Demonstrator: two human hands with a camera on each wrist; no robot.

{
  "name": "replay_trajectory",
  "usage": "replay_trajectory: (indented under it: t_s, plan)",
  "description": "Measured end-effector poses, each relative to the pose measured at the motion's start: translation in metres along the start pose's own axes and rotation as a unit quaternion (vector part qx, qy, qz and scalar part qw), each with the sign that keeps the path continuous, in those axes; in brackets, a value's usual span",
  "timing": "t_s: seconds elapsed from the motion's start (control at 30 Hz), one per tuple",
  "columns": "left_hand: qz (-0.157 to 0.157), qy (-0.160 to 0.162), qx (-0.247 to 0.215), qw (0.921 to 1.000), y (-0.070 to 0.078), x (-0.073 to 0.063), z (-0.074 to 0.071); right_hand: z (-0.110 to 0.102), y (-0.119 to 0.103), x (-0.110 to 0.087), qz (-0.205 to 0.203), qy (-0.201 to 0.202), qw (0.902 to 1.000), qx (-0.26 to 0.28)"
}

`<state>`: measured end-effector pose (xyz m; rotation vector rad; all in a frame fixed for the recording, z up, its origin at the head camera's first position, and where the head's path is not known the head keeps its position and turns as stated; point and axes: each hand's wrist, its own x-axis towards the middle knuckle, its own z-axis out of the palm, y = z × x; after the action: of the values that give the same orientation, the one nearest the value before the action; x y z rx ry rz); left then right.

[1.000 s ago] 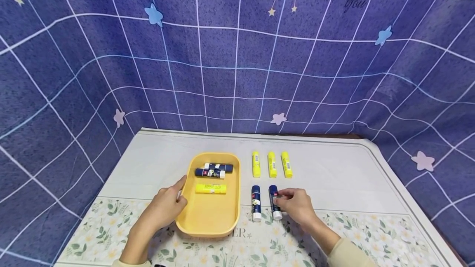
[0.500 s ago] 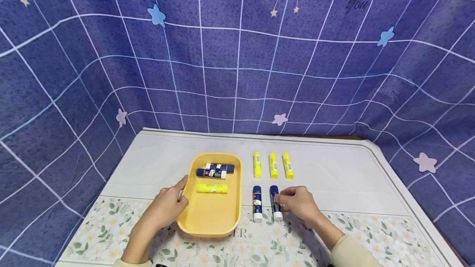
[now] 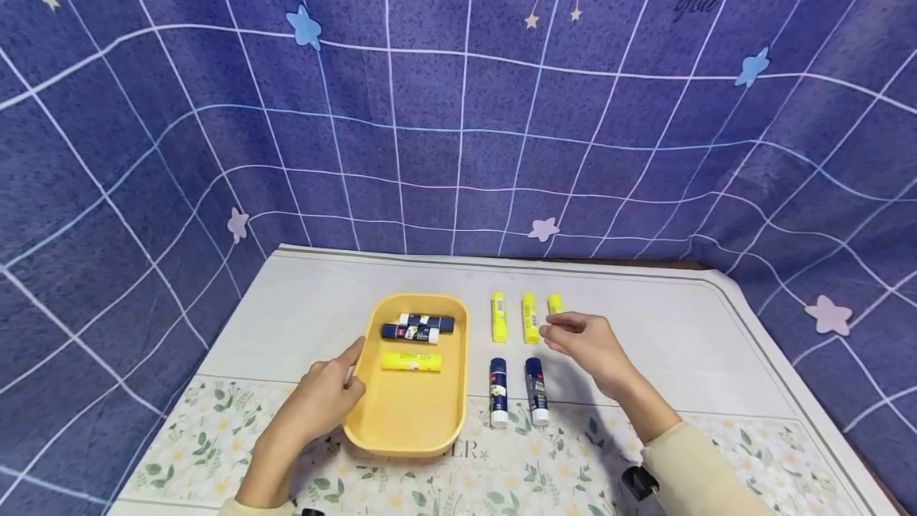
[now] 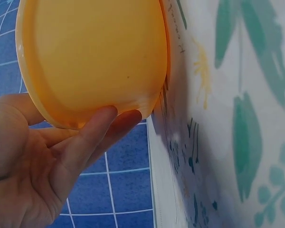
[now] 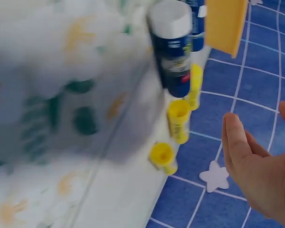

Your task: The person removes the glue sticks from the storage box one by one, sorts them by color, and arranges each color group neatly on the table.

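My left hand (image 3: 324, 396) holds the left side of the yellow tray (image 3: 404, 424), with its digits at the rim and wall; the left wrist view shows the tray wall (image 4: 99, 57) close up. Inside lie two navy-and-white glue sticks (image 3: 410, 334) and a yellow glue stick (image 3: 411, 361). My right hand (image 3: 589, 347) holds nothing and hovers at the right end of the yellow glue stick row, partly hiding the rightmost one (image 3: 555, 303). Below that row, two navy glue sticks (image 3: 536, 392) lie side by side, white caps toward me.
Two other yellow glue sticks (image 3: 529, 318) lie left of the partly hidden one. The table (image 3: 666, 333) has a plain white back part and a floral front strip (image 3: 716, 452). A blue gridded curtain (image 3: 430, 166) hangs behind it and along both sides.
My right hand has left the right navy glue stick and moved up and away, toward the rightmost yellow one. The navy stick stays on the table. My left hand keeps its place on the tray.
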<state>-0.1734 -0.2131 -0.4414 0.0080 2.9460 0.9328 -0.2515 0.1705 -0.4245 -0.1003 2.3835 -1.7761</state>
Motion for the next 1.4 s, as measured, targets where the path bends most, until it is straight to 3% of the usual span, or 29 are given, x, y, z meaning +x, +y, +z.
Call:
replay_trajectory:
  t_s: [0.47,0.9,1.1,1.4]
  plan:
    - [-0.010,0.002,0.006,0.9999,0.004,0.000,0.002,0.039,-0.027,0.019,-0.059,-0.069,0.9958,0.010]
    - [-0.008,0.003,0.004,1.0000,0.002,0.001,0.003,0.093,-0.049,0.039,-0.106,-0.162,0.9802,0.040]
    - [-0.009,0.004,0.002,0.9999,0.002,-0.001,0.003,0.117,-0.047,0.049,-0.094,-0.196,0.9743,0.058]
    - [-0.004,0.008,0.000,1.0000,0.001,-0.001,0.002,0.136,-0.041,0.061,-0.088,-0.202,0.9737,0.059]
